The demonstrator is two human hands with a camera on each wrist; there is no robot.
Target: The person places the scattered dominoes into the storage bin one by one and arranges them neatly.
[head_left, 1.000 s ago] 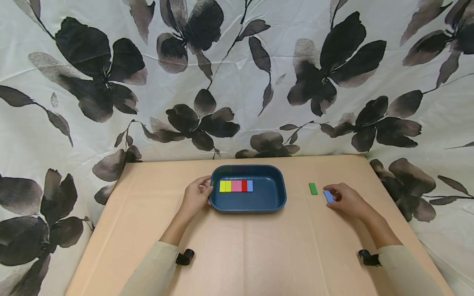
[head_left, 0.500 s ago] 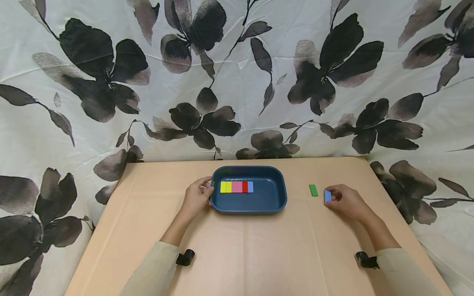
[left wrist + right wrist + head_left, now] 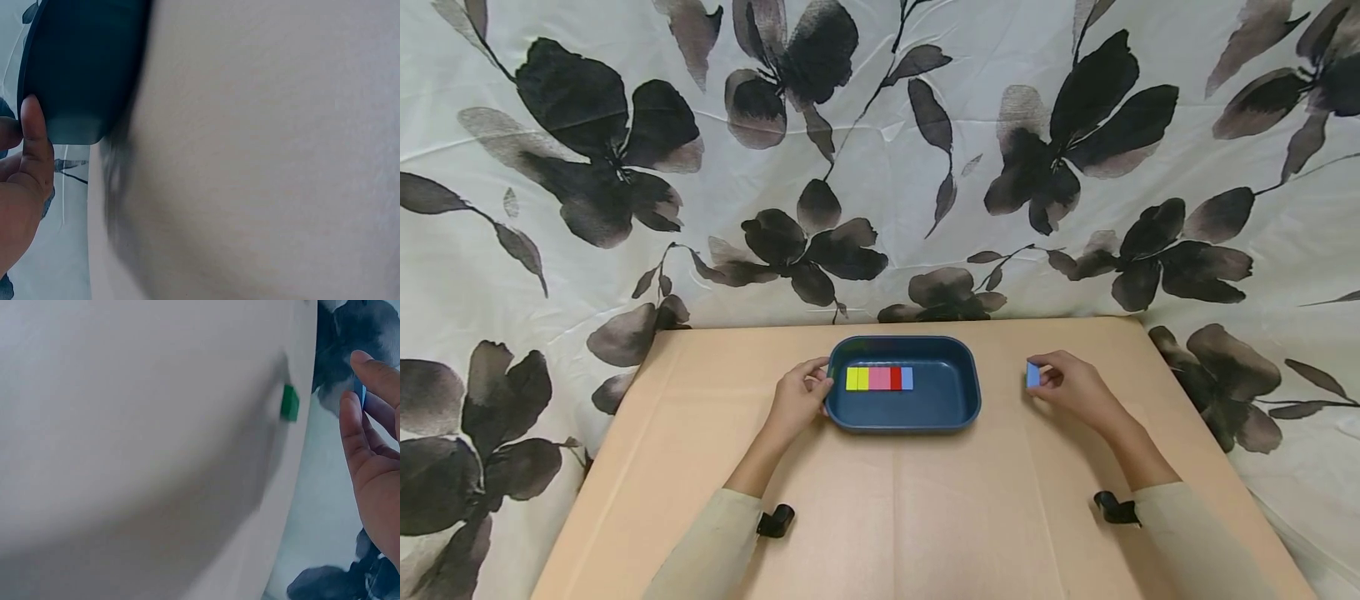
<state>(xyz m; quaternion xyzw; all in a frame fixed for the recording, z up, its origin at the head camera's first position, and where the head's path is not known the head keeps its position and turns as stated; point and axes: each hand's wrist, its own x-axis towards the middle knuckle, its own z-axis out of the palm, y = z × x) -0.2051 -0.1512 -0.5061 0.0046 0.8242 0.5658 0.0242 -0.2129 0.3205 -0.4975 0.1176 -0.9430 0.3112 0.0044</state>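
Observation:
A dark blue rectangular tray (image 3: 940, 408) stands on the table, a row of coloured tiles (image 3: 880, 379) lying inside it: yellow, pink, red and blue, side by side. My left hand (image 3: 799, 398) pinches the tray's left rim between thumb and fingers; the left wrist view shows the thumb against the tray wall (image 3: 87, 81). To the right of the tray, my right hand (image 3: 1078, 392) pinches a blue tile (image 3: 1033, 375), raised above the table. A green tile (image 3: 289, 403) lies on the table in the right wrist view; in the head view the right hand and blue tile cover it.
The light wooden-coloured table (image 3: 880, 508) reaches back to a hanging white cloth (image 3: 925, 250) with dark printed flowers. Black wrist cameras are strapped at both sleeves.
My right hand has lifted the blue tile, tilted it upright and carried it left over the green tile. The left hand and the tray keep their places.

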